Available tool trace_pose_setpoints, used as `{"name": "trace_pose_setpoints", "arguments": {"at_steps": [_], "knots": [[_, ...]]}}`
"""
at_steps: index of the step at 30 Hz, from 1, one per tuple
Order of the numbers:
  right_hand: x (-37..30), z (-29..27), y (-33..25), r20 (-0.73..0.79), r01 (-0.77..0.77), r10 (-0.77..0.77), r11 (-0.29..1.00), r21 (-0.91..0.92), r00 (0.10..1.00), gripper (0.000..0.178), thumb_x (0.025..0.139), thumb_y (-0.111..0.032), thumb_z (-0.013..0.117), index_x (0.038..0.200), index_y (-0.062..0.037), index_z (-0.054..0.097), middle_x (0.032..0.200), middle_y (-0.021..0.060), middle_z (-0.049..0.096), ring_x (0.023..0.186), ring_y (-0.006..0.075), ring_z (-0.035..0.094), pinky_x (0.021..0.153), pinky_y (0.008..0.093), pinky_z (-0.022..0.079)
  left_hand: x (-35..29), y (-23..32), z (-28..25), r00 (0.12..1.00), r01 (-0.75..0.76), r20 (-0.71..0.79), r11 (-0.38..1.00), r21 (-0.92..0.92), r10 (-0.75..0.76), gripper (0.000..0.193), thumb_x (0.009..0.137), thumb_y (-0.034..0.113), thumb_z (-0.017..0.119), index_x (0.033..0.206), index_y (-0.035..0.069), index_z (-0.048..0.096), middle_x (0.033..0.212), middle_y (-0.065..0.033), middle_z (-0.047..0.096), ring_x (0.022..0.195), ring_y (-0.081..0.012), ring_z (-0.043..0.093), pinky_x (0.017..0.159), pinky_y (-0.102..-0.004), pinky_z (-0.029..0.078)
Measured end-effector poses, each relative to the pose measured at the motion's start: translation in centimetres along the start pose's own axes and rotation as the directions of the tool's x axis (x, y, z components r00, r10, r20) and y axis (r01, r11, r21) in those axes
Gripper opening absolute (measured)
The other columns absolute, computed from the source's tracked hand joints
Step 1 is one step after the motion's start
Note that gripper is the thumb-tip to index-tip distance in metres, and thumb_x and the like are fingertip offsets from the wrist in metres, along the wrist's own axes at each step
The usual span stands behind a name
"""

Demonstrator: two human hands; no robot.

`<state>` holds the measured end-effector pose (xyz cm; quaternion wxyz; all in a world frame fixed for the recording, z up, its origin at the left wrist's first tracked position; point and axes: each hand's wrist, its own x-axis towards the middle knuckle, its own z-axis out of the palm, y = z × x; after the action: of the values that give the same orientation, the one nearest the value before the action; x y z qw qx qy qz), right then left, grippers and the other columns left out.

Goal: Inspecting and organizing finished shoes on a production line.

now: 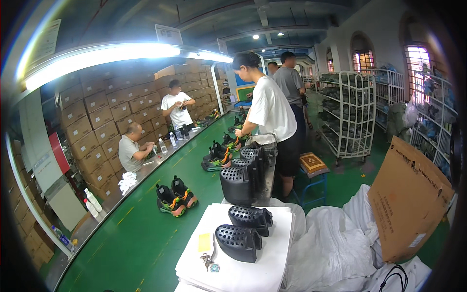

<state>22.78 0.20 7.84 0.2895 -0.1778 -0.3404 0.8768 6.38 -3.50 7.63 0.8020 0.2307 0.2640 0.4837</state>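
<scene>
Neither my left hand nor my right hand shows. Closest to me, two black perforated plastic shoe inserts [238,243] lie on a stack of white sheets [265,277]. Left of them, a bunch of keys [210,263] with a yellow tag [206,242] rests on the same stack. Beyond it stand several more black perforated inserts [235,186]. On the green conveyor belt [141,238] sits a pair of dark sneakers [176,196] with orange and green soles. Farther up the belt are more such sneakers [216,156].
A co-worker in a white shirt [272,109] handles shoes by the belt's right side. Two people [130,151] work along its left. White sacks [331,243] and a cardboard box [408,199] fill my right, with a blue-legged stool [314,165] and a white rack [346,117] beyond.
</scene>
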Motion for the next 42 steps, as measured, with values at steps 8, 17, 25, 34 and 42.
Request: {"name": "trace_pose_setpoints", "arguments": {"at_steps": [8,17,25,34,42], "knots": [[2.0,-0.3,1.9,0.004,-0.169,0.173,0.957,0.236,0.985,0.055,0.091,-0.046,0.039,0.044,-0.0175,0.031,0.041,-0.0065,0.023,0.035,0.0073,0.020,0.036,0.0209,0.017,-2.6,-0.8,10.0,0.890,0.011,-0.452,0.986,0.165,0.065,0.030,0.088,0.030,0.051,0.067,0.010,0.059,0.062,-0.0026,0.058,0.060,-0.0129,0.053,0.058,-0.0249,0.043],[1.3,-0.6,1.6,0.081,-0.102,0.092,0.986,0.133,0.992,0.055,0.093,-0.044,0.035,0.045,-0.0167,0.032,0.042,-0.0059,0.023,0.038,0.0077,0.020,0.039,0.0211,0.019,-0.7,-0.8,4.0,0.940,-0.062,-0.334,0.998,0.023,0.066,0.035,0.089,0.034,0.049,0.064,0.011,0.056,0.057,-0.0009,0.055,0.050,-0.0125,0.051,0.049,-0.0222,0.044],[1.4,-1.4,0.9,0.170,-0.046,0.032,0.996,0.081,0.985,0.055,0.093,-0.044,0.034,0.045,-0.0160,0.033,0.043,-0.0063,0.021,0.039,0.0083,0.018,0.040,0.0218,0.019,0.6,0.5,0.2,0.954,-0.202,-0.234,0.978,-0.040,0.188,0.045,0.089,0.035,0.047,0.050,0.015,0.037,0.048,0.0007,0.042,0.041,-0.0105,0.033,0.040,-0.0223,0.027],[1.4,-0.8,1.6,0.101,-0.109,0.083,0.950,0.292,0.991,0.059,0.093,-0.043,0.037,0.041,-0.0146,0.035,0.039,0.0004,0.039,0.036,0.0130,0.041,0.040,0.0234,0.036,0.6,-1.3,2.8,0.962,-0.164,-0.237,0.982,-0.096,0.137,0.044,0.087,0.030,0.050,0.048,0.016,0.037,0.042,0.0021,0.037,0.037,-0.0093,0.028,0.039,-0.0224,0.027],[1.7,-1.0,1.1,0.072,-0.028,0.009,0.962,0.270,0.997,0.061,0.091,-0.050,0.036,0.043,-0.0131,0.033,0.039,-0.0019,0.028,0.034,0.0109,0.027,0.036,0.0220,0.026,0.0,-0.5,3.3,0.936,-0.212,-0.293,0.977,-0.021,0.197,0.042,0.087,0.027,0.051,0.048,0.017,0.038,0.043,0.0024,0.039,0.040,-0.0085,0.033,0.042,-0.0204,0.029]]}}
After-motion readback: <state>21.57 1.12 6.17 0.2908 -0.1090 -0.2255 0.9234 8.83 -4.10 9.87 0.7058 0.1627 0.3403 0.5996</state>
